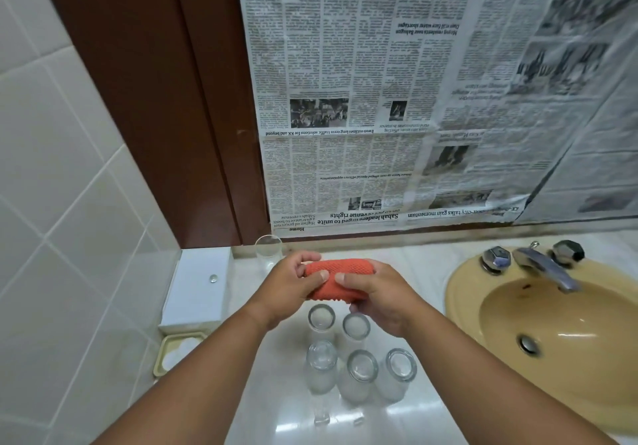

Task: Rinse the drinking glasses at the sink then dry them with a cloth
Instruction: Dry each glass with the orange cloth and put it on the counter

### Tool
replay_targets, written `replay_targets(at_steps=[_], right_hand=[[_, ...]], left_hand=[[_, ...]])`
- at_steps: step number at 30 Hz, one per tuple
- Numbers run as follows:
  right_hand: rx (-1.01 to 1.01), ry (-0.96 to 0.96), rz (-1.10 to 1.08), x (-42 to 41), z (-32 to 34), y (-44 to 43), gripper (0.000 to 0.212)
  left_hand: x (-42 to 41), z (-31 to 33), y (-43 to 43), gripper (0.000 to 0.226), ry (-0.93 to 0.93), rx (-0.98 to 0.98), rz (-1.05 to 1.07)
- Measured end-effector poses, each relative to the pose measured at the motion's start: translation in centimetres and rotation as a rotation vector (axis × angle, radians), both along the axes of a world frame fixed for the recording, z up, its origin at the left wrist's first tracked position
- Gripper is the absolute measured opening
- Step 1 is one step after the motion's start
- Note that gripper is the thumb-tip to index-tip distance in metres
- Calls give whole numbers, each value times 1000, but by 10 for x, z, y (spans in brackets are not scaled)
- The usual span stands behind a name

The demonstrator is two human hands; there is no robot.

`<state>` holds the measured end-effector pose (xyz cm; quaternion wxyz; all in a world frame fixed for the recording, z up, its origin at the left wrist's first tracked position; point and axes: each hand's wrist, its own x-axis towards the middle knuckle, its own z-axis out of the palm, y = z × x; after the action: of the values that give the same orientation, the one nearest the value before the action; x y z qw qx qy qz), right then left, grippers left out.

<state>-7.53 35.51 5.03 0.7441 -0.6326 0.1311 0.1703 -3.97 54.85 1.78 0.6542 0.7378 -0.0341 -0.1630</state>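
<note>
An orange cloth (336,280) is wrapped round something that it hides, held above the white counter. My left hand (293,286) grips its left end, thumb on top. My right hand (376,298) grips its right end the same way. Below my hands several clear drinking glasses (359,372) stand on the counter in two rows. One more glass (268,246) stands alone at the back by the wall. To the right is the yellow sink (559,327) with its chrome tap (542,263); no water runs.
A white box (198,286) sits at the counter's left edge with a cream soap dish (181,349) in front of it. Newspaper (414,99) covers the wall behind. White tiles line the left wall beside a brown wooden frame (165,99).
</note>
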Motion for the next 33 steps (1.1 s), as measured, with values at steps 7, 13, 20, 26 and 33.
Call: replay_targets(at_steps=[7, 13, 20, 26, 33], right_hand=[[-32, 67, -60, -26, -16, -9, 29], [-145, 45, -116, -40, -34, 0, 32], [-360, -75, 72, -59, -28, 9, 42], [-363, -172, 130, -69, -16, -6, 43], [-515, -746, 375, -83, 21, -23, 56]], left_hand=[[-48, -49, 20, 46, 61, 277, -120], [-93, -93, 28, 75, 23, 523, -215], [-106, -104, 6, 68, -68, 518, -66], [-117, -91, 3, 50, -42, 394, 126], [-118, 3, -28, 36, -145, 205, 168]])
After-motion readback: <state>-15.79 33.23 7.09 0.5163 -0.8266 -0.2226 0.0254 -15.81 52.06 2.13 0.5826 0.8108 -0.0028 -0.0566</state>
